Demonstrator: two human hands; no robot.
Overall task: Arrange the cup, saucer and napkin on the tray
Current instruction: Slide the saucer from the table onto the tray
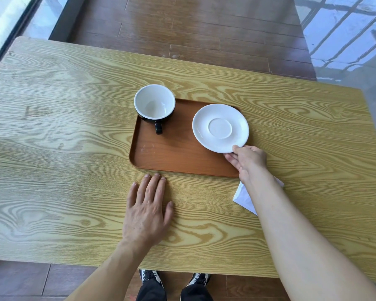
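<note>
Saucer first: the round white china saucer [220, 127] is held over the right side of the flat brown wooden tray [174, 157]. Whether it touches the tray cannot be told. The right hand [246, 160] pinches its near edge, thumb on top and fingers under it. The bare right arm reaches in from the bottom right corner, across the table.

On the far left corner of the tray sits the black cup with a white inside [154, 105]. It stands upright and looks empty. Its handle points toward the person.

The left hand [149, 208] lies flat on the light wooden table [63, 127], palm down, fingers spread open and holding nothing. Its fingertips are just beside the near edge of the tray.

A folded white napkin [244, 197] lies on the table, off the tray, near its right corner. The right arm covers most of it, so only a corner and a small bit show.

Under the table edge, two black and white shoes [175, 278] peek out, partly hidden.
</note>
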